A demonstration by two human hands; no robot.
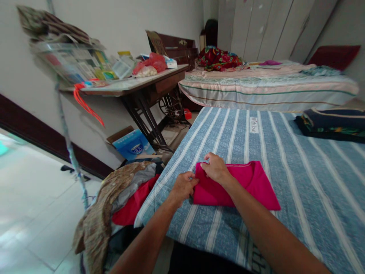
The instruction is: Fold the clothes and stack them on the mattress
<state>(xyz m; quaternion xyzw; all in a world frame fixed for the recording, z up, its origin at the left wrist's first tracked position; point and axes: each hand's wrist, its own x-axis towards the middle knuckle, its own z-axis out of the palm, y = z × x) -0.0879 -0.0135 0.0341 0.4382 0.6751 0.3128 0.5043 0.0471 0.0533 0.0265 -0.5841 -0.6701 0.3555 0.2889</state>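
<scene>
A folded pink garment (242,186) lies flat on a bed (296,228) covered in blue and white stripes, close to its left edge. The left hand (185,186) grips the garment's left edge between thumb and fingers, while the right hand (216,167) pinches its far left corner, the forearm crossing over the cloth. Beyond the garment, the cover bears a white patch (254,125) reading "With love"; to the right sits a stack of dark folded cloth (335,123). Left of the bed, clothes (122,194) are heaped beside a blue box (134,144). Farther back, a worktop (122,86) carries a clear bin (71,62) and a red bag (156,62); a second bed (262,89) stands behind.
</scene>
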